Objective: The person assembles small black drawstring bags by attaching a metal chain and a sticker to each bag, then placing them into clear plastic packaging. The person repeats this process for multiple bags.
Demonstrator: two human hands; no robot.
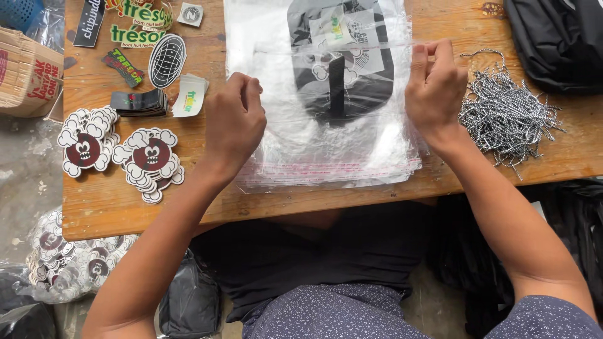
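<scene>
A clear plastic bag [295, 119] lies on top of a stack of similar bags [326, 172] on the wooden table [107, 201]. Inside it is a black pouch [342, 88] with white and printed cards on it. My left hand [235, 119] is curled at the bag's left edge, fingertips pinching the plastic. My right hand [434, 85] pinches the bag's right edge near the flap line. Both hands grip the same bag from opposite sides.
Piles of cloud-shaped stickers [147, 160] and other stickers [166, 59] lie left of the bags. A heap of black-and-white cords [505, 116] sits to the right, a black bag [556, 37] behind it. A cardboard box [28, 72] and bagged stickers [69, 257] are off the table's left.
</scene>
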